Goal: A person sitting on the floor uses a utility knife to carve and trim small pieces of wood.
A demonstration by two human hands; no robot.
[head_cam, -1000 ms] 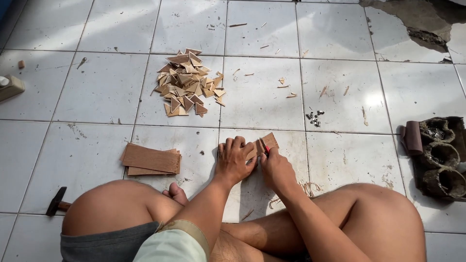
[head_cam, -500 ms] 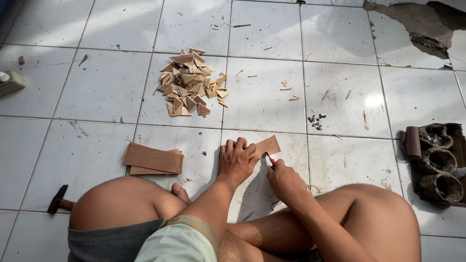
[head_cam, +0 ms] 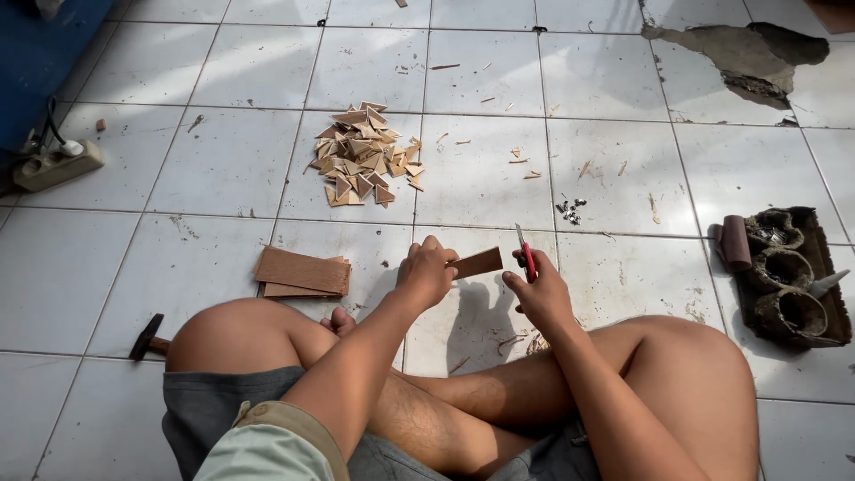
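On the tiled floor [head_cam: 499, 169], at far left, a power strip [head_cam: 53, 165] sits by a blue wall. A hammer [head_cam: 147, 337] pokes out from behind the knee, its handle hidden. A stack of brown sheets [head_cam: 303, 272] lies within reach, offcuts [head_cam: 363, 156] piled farther out. The left hand [head_cam: 426, 274] grips a brown strip [head_cam: 476, 263] lifted clear of the floor, seemingly to steady it; the right hand [head_cam: 539, 289] closes on a red-handled cutter [head_cam: 527, 256], blade hard to make out. Dark cups [head_cam: 788, 281] sit at right, contents unclear.
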